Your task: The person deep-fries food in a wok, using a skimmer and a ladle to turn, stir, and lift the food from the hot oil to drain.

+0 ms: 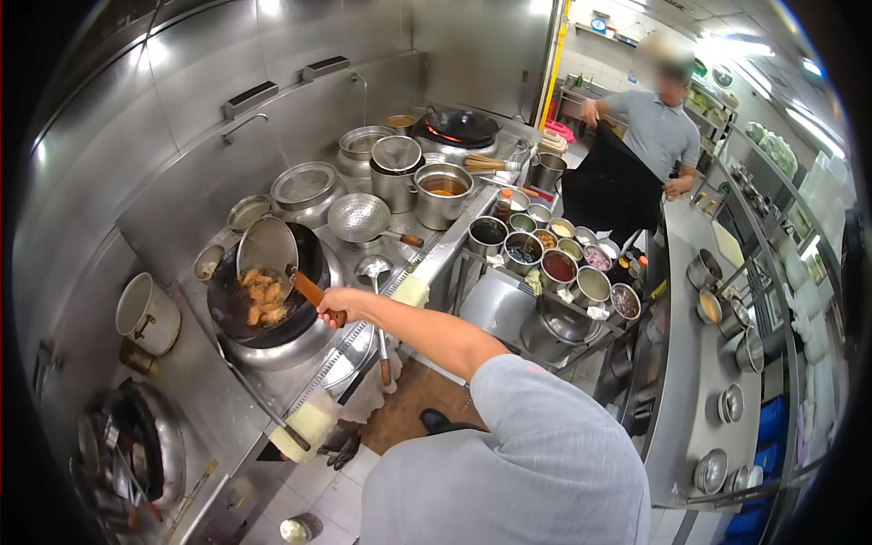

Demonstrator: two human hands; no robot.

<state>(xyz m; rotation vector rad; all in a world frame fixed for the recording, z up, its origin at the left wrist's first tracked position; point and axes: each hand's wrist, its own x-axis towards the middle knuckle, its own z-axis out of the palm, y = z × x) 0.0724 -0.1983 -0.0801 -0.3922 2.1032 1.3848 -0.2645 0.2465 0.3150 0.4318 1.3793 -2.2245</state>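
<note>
My right hand (340,305) is closed around the wooden handle (309,291) of a large round strainer (265,245). The strainer is tilted on its side over a black wok (227,313) on the range. Golden-brown fried pieces (265,295) lie in the wok, right below and against the strainer's lower edge. A steel ladle (373,267) with a long handle rests on the range just right of my hand. Behind it sits a perforated skimmer (359,218). My left hand is out of sight.
Pots, including one of amber liquid (445,189), line the range's back. Sauce and seasoning containers (559,265) crowd a stand at right. A co-worker (654,127) holds a black cloth (613,186) beyond it. A long steel counter (690,363) runs along the right.
</note>
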